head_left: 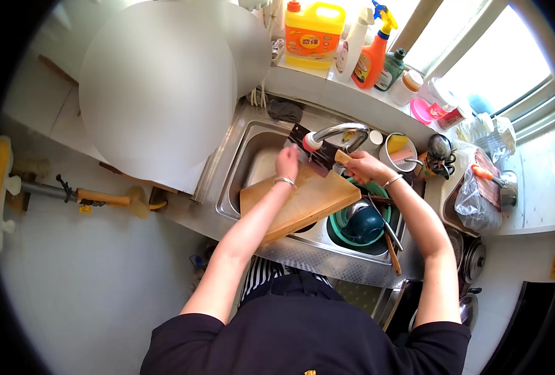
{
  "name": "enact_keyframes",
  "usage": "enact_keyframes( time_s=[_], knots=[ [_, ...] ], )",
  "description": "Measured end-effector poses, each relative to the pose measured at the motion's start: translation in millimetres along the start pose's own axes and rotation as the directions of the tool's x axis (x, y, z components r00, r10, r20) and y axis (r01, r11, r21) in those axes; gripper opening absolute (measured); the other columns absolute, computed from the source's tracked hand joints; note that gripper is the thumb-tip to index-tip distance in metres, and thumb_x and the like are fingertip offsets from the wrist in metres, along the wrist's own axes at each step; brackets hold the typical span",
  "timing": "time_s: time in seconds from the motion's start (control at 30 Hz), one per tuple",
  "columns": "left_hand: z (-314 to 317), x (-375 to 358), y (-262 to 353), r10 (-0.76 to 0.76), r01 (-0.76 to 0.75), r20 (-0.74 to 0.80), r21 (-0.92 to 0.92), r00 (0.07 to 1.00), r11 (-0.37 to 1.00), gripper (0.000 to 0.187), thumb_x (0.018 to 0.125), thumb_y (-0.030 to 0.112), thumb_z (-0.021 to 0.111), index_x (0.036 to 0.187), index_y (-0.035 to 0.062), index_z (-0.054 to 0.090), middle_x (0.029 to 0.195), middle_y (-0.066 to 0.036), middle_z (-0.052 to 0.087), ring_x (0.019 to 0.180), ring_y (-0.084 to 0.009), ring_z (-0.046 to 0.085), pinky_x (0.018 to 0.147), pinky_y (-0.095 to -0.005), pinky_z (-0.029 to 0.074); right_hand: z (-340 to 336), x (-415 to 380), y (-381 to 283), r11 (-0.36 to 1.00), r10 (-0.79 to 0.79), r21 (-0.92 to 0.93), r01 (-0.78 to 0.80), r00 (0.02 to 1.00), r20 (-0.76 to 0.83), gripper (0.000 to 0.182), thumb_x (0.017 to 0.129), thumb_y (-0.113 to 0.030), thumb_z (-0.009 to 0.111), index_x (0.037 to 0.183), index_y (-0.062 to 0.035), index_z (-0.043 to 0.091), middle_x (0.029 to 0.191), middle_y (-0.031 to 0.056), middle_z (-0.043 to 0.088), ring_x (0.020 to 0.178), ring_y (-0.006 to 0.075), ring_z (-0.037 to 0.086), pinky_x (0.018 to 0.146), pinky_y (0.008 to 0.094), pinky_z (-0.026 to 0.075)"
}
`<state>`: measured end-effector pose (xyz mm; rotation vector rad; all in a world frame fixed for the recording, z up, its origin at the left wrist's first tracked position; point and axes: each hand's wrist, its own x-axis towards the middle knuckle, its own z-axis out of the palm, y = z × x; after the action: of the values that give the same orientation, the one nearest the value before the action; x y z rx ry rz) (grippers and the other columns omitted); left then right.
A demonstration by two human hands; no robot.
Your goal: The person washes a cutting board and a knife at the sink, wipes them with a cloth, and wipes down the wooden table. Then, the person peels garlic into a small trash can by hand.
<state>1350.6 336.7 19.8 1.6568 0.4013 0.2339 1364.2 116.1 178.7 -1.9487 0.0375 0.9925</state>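
My right hand [366, 167] is closed round the wooden handle of a cleaver [324, 157], whose dark blade lies across the sink under the faucet [343, 129]. Close to the blade's left part is my left hand [286, 164], its fingers curled together; whatever they grip is hidden. Below both hands a thick wooden cutting board [299, 203] rests at a slant over the sink [232, 187]. Right of the board, a green basin [335, 232] holds a dark teal bowl [363, 225] and other kitchenware.
Along the window ledge stand a yellow jug [314, 37], an orange spray bottle [371, 62] and several containers. A white pot [397, 153] with utensils is right of the faucet. A dark cloth [284, 111] lies behind the sink. A large pale round shape [155, 94] fills the upper left.
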Motion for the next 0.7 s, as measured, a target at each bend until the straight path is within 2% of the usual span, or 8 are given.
enact_keyframes(
  time_s=[0.03, 0.13, 0.27, 0.33, 0.37, 0.5, 0.63, 0.7],
  knots=[
    [-2.9, -11.7, 4.4, 0.23, -0.232, 0.028, 0.11, 0.973, 0.967, 0.027, 0.092, 0.026, 0.049, 0.087, 0.0007, 0.059, 0.082, -0.012, 0.062, 0.077, -0.0235, 0.06, 0.072, -0.0348, 0.046, 9.7, 3.1, 5.3, 0.993, 0.017, 0.12, -0.019, 1.0, 0.014, 0.017, 0.084, -0.019, 0.054, 0.087, -0.0026, 0.052, 0.069, 0.0032, 0.053, 0.052, 0.0095, 0.05, 0.043, 0.0225, 0.04],
    [0.7, -25.4, 15.4, 0.369, -0.357, 0.262, -0.096, 0.892, 0.929, 0.027, 0.093, 0.022, 0.045, 0.102, 0.0014, 0.061, 0.107, -0.014, 0.061, 0.099, -0.0257, 0.059, 0.085, -0.0317, 0.044, 40.2, 4.8, 10.0, 0.93, 0.092, 0.358, -0.081, 0.996, -0.012, 0.014, 0.085, -0.018, 0.055, 0.087, -0.004, 0.052, 0.067, 0.0021, 0.052, 0.05, 0.0085, 0.048, 0.04, 0.0225, 0.039],
    [5.6, -32.2, 31.6, 0.284, -0.221, 0.488, -0.183, 0.825, 0.958, 0.039, 0.097, 0.023, 0.037, 0.127, 0.0001, 0.047, 0.132, -0.016, 0.047, 0.126, -0.0222, 0.041, 0.104, -0.0297, 0.029, 69.0, 7.8, 16.4, 0.862, 0.074, 0.504, -0.045, 0.997, -0.038, 0.013, 0.085, -0.014, 0.053, 0.085, -0.0022, 0.049, 0.066, 0.0043, 0.053, 0.049, 0.0097, 0.047, 0.041, 0.0236, 0.04],
    [9.7, -23.3, 28.2, 0.249, -0.315, 0.629, -0.006, 0.737, 0.949, 0.051, 0.099, 0.031, 0.026, 0.137, -0.0012, 0.031, 0.145, -0.017, 0.027, 0.137, -0.0247, 0.021, 0.111, -0.0317, 0.015, 84.3, 6.9, 14.2, 0.863, 0.071, 0.504, 0.001, 0.99, -0.123, 0.013, 0.086, -0.014, 0.052, 0.086, -0.0023, 0.048, 0.066, 0.0044, 0.053, 0.048, 0.0096, 0.047, 0.041, 0.0238, 0.04],
    [11.9, -21.8, 25.6, 0.28, -0.405, 0.655, 0.043, 0.702, 0.913, 0.064, 0.096, 0.044, 0.02, 0.138, -0.005, 0.025, 0.144, -0.02, 0.028, 0.136, -0.0286, 0.021, 0.111, -0.0363, 0.01, 89.5, 5.6, 11.9, 0.863, 0.08, 0.506, 0.001, 0.987, -0.138, 0.013, 0.086, -0.014, 0.052, 0.088, -0.0027, 0.047, 0.067, 0.004, 0.052, 0.048, 0.0094, 0.047, 0.04, 0.0242, 0.04],
    [13.6, -15.1, 36.1, 0.252, -0.463, 0.684, 0.14, 0.685, 0.875, 0.066, 0.095, 0.045, 0.022, 0.139, -0.0046, 0.023, 0.143, -0.022, 0.027, 0.136, -0.0287, 0.02, 0.111, -0.0365, 0.011, 101.4, -3.8, 8.6, 0.846, 0.051, 0.528, 0.071, 0.976, -0.213, 0.014, 0.086, -0.015, 0.051, 0.09, -0.0038, 0.045, 0.066, 0.0022, 0.049, 0.048, 0.0075, 0.045, 0.039, 0.0228, 0.039],
    [11.1, 7.5, 43.7, 0.311, -0.599, 0.657, 0.27, 0.687, 0.753, 0.046, 0.092, 0.039, 0.034, 0.102, -0.0022, 0.05, 0.122, -0.019, 0.047, 0.107, -0.0393, 0.046, 0.095, -0.0443, 0.031, 103.9, -23.1, 6.6, 0.849, 0.074, 0.527, 0.047, 0.976, -0.206, 0.013, 0.087, -0.016, 0.052, 0.091, -0.0046, 0.046, 0.065, 0.0009, 0.049, 0.047, 0.0065, 0.043, 0.039, 0.0217, 0.038],
    [-2.0, 26.6, 15.5, 0.232, -0.563, 0.611, 0.431, 0.757, 0.705, 0.057, 0.092, 0.043, 0.032, 0.128, -0.0007, 0.037, 0.139, -0.019, 0.032, 0.127, -0.0345, 0.032, 0.106, -0.0434, 0.022, 107.5, -38.8, 4.5, 0.839, 0.081, 0.543, 0.033, 0.979, -0.185, 0.012, 0.086, -0.016, 0.051, 0.092, -0.0055, 0.049, 0.064, 0.0002, 0.048, 0.046, 0.0061, 0.043, 0.039, 0.0212, 0.038]
  ],
)
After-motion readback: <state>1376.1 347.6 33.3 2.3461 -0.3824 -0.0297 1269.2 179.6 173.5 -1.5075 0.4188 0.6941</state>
